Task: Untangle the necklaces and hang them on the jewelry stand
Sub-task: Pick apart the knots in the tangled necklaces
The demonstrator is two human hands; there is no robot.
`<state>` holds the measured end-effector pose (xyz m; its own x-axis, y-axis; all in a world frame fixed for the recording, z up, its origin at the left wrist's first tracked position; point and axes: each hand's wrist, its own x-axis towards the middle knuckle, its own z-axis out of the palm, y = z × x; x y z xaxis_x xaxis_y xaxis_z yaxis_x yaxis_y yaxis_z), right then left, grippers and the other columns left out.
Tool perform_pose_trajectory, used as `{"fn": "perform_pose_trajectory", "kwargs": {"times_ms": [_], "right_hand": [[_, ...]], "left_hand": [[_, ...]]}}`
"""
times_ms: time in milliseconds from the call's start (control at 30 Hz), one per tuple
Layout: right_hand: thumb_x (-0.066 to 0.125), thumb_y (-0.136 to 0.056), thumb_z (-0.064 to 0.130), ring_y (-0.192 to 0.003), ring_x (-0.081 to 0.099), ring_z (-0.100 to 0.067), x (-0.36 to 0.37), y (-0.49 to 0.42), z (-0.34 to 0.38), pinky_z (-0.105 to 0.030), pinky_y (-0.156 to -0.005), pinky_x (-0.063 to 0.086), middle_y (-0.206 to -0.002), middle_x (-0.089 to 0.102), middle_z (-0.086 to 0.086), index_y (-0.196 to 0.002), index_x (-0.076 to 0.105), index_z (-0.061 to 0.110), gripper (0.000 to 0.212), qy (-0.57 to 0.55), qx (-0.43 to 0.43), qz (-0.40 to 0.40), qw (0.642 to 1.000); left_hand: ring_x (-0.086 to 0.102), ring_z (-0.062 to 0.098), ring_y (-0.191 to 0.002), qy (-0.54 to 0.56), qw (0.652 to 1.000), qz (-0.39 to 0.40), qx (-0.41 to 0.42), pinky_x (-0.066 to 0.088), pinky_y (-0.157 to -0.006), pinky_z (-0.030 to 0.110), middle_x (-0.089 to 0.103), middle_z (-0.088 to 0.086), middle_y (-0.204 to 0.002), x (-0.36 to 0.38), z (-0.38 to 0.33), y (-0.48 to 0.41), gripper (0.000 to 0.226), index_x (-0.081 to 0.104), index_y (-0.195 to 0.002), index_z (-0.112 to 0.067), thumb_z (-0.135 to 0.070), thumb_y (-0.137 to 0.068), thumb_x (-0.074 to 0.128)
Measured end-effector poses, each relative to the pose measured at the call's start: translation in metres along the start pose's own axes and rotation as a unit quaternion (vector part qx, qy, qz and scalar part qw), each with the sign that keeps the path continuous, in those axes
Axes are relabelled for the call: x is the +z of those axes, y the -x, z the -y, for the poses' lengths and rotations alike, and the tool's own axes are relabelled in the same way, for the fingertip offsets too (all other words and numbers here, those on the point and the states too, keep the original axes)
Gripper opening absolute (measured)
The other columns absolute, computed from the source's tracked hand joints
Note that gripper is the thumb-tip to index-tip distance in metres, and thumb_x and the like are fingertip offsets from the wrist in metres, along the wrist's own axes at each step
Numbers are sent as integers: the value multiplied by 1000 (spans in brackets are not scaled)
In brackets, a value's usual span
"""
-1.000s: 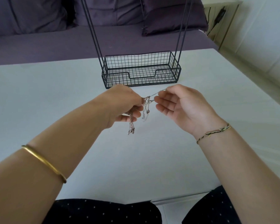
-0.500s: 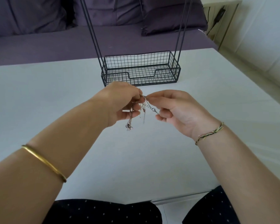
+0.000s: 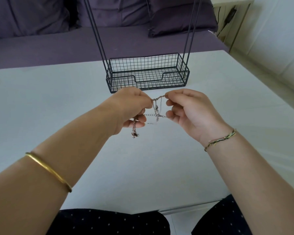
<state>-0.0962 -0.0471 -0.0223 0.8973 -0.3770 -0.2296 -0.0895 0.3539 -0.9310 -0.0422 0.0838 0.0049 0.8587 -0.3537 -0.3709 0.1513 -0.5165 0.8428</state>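
A knot of thin silver necklaces point(image 3: 156, 109) is stretched between my two hands above the white table point(image 3: 58, 92). My left hand point(image 3: 131, 109) pinches one side of the tangle, and a chain end with a small dark pendant point(image 3: 134, 134) dangles below its fingers. My right hand point(image 3: 188, 109) pinches the other side at the top and hooks a lower strand with curled fingers. The black wire jewelry stand point(image 3: 148, 74) stands just beyond my hands; its basket base is in view, and its thin uprights run out of the top of the frame.
A purple sofa point(image 3: 58, 43) with cushions runs along the table's far edge. A wooden side table point(image 3: 231, 16) with a cable stands at the back right. My lap in dark dotted cloth point(image 3: 109, 223) is at the table's near edge.
My hands have drawn apart, the right one moving to the right, so the tangle now spreads into several strands between them. The pendant end still hangs under my left hand.
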Motion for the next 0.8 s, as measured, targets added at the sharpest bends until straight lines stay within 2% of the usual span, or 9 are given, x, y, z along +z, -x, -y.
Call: {"fn": "perform_pose_trajectory", "kwargs": {"times_ms": [100, 267, 433, 500, 567, 633, 700, 800], "right_hand": [[55, -90, 1, -38, 32, -8, -1, 0, 1, -18, -40, 40, -66, 54, -9, -79, 60, 3, 12, 10, 18, -5, 1000], [52, -91, 1, -32, 29, -7, -1, 1, -1, -15, -35, 31, -64, 55, -9, -74, 56, 5, 17, 68, 52, 1, 996], [51, -90, 1, -31, 26, -8, -2, -1, -2, -14, -36, 26, -60, 53, -8, -74, 54, 6, 17, 112, 53, 11, 992], [50, -91, 2, -34, 25, -9, -4, -2, -3, -15, -37, 24, -61, 54, -7, -75, 54, 7, 17, 128, 35, 3, 991], [51, -90, 4, -37, 26, -9, -6, -3, -3, -15, -37, 24, -62, 56, -6, -75, 56, 8, 16, 148, 6, -16, 989], [53, -90, 6, -37, 30, -8, -7, -4, -3, -15, -36, 26, -64, 59, -4, -76, 57, 11, 16, 175, -29, -32, 984], [53, -90, 9, -39, 32, -9, -7, -3, -4, -15, -36, 27, -64, 63, -3, -79, 57, 12, 13, 197, -59, -32, 978], [49, -92, 11, -47, 29, -20, -6, 0, -4, -21, -39, 26, -63, 70, -3, -83, 53, 13, 10, 236, -96, -11, 967]], "left_hand": [[54, 8, -48, 9, 1000, -2, 1, 52, -50, 22, 47, -2, -58, 0, 0, 1, 9, 65, -95, -16, -14, -91, 57], [62, 11, -67, 49, 998, -35, 14, 57, -52, 23, 52, 3, -66, 0, 1, 1, 7, 63, -88, -12, -11, -92, 57], [58, 11, -56, 114, 993, -34, 22, 60, -68, 30, 52, 5, -71, 1, 1, 0, 10, 63, -88, -6, -7, -93, 55], [48, 10, -53, 100, 994, -38, 22, 58, -60, 26, 48, 3, -71, 3, 0, -1, 9, 64, -91, -6, -7, -93, 56], [40, 11, -53, 64, 997, -42, 18, 48, -48, 21, 43, 2, -72, 2, 0, -3, 9, 66, -95, -7, -10, -91, 58], [34, 11, -49, 37, 999, -30, 9, 37, -43, 20, 40, 1, -68, 1, 0, -4, 7, 68, -93, -11, -14, -89, 61], [30, 11, -47, 25, 1000, -9, 4, 31, -40, 18, 37, 0, -65, 1, 1, -3, 3, 69, -88, -16, -16, -87, 66], [30, 12, -45, -2, 1000, -6, 4, 31, -43, 19, 36, -1, -60, 1, 1, -3, 1, 69, -85, -18, -19, -85, 69]]}}
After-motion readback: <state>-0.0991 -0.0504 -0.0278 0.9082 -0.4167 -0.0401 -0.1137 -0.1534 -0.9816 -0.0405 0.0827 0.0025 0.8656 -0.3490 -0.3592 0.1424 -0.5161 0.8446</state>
